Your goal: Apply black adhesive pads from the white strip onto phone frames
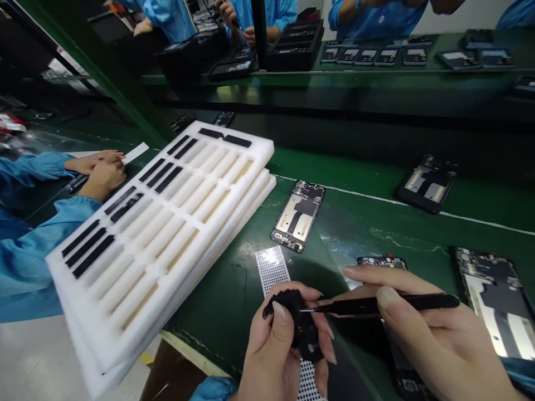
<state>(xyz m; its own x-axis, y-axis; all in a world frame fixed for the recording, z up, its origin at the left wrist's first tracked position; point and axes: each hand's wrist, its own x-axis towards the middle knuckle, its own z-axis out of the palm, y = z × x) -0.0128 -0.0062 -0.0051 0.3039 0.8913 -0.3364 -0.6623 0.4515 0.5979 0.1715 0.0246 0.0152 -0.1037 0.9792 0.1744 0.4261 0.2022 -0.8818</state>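
Observation:
My left hand (267, 345) is closed around a small black plastic phone part (304, 328), thumb pressed on its face. Black tweezers (418, 302) sit pinched in my right hand (426, 328), their tips at or very near the black part. A white sheet with rows of black dots (272, 264) lies on the bench beyond my left hand. More dotted sheet shows below that hand; whether the hand grips it I cannot tell. Partly hidden beneath my right hand is an opened phone (401, 362). Another opened phone (298, 214) lies just past the dotted sheet.
Stacked white foam trays (137, 245) with black strips in some slots stand at left. More opened phones (499, 301) lie to the right and farther back (428, 184). A co-worker's hands (98, 170) are at far left. A raised shelf (376, 78) with phones runs across the back.

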